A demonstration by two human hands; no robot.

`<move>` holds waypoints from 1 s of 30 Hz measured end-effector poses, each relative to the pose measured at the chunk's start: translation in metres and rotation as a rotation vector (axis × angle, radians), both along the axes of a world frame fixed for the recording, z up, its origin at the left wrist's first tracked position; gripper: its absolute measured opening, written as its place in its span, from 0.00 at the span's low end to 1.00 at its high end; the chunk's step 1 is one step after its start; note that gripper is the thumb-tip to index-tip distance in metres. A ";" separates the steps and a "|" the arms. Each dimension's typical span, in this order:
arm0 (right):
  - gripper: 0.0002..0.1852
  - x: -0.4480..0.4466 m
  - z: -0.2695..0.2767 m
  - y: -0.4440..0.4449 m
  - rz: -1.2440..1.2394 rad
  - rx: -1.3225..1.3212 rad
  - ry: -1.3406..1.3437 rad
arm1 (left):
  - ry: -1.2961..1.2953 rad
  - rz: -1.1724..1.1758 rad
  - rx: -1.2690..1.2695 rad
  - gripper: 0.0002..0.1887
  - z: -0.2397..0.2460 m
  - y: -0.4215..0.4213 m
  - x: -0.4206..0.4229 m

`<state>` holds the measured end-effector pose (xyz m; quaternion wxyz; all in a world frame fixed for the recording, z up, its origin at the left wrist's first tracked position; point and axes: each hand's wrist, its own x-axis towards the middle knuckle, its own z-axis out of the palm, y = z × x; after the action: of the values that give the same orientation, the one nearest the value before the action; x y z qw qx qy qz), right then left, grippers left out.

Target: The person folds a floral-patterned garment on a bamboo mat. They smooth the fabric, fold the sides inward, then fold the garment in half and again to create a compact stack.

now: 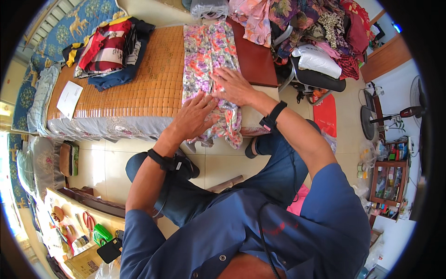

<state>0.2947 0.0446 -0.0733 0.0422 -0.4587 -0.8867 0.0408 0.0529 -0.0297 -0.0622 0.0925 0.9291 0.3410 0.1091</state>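
Note:
A floral garment (198,59) in purple, orange and white lies long and narrow across the edge of a bed with a bamboo tile mat (160,69). Its near end hangs bunched over the bed's front edge. My left hand (195,115) rests flat on the cloth near that edge, fingers spread. A little farther up and to the right, my right hand (231,85) also lies flat on the garment, fingers apart. The two hands are close together, and neither grips the cloth. Both wrists wear black straps.
Folded clothes (111,52) are stacked on the mat's left part, near a white paper (69,99). A dark red board (254,55) lies right of the garment. Clothes are heaped over a black chair (320,75). A standing fan (369,118) is at right, a cluttered table (83,244) at lower left.

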 end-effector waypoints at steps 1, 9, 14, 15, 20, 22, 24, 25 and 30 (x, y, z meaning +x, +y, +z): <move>0.43 0.001 0.001 0.000 0.031 -0.004 0.074 | 0.001 -0.007 -0.025 0.32 0.004 0.000 -0.002; 0.43 0.014 0.020 0.049 -0.101 -0.075 0.161 | -0.082 0.005 0.137 0.34 0.009 -0.004 0.030; 0.47 0.025 0.000 0.095 0.001 -0.011 -0.099 | -0.005 0.001 0.060 0.41 0.001 -0.009 0.036; 0.47 0.029 -0.004 0.106 -0.020 0.018 -0.041 | -0.005 -0.006 0.037 0.41 0.001 -0.007 0.034; 0.49 0.059 -0.016 0.169 -0.169 0.004 -0.001 | 0.027 0.000 -0.059 0.42 0.008 -0.001 0.030; 0.47 0.067 -0.021 0.186 -0.195 0.039 0.006 | 0.024 0.016 -0.078 0.43 0.012 -0.001 0.032; 0.44 0.076 -0.017 0.197 -0.214 0.012 0.072 | 0.035 0.035 -0.107 0.42 0.015 -0.001 0.033; 0.42 0.079 -0.014 0.200 -0.264 -0.030 0.057 | 0.049 0.041 -0.124 0.42 0.016 -0.001 0.034; 0.21 0.070 -0.001 0.198 -0.497 0.003 0.500 | 0.073 0.052 -0.114 0.42 0.017 -0.003 0.037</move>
<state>0.3645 0.2425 -0.0744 0.2672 -0.6363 -0.7103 0.1387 0.0895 -0.0326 -0.0457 0.1301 0.9165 0.3739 0.0580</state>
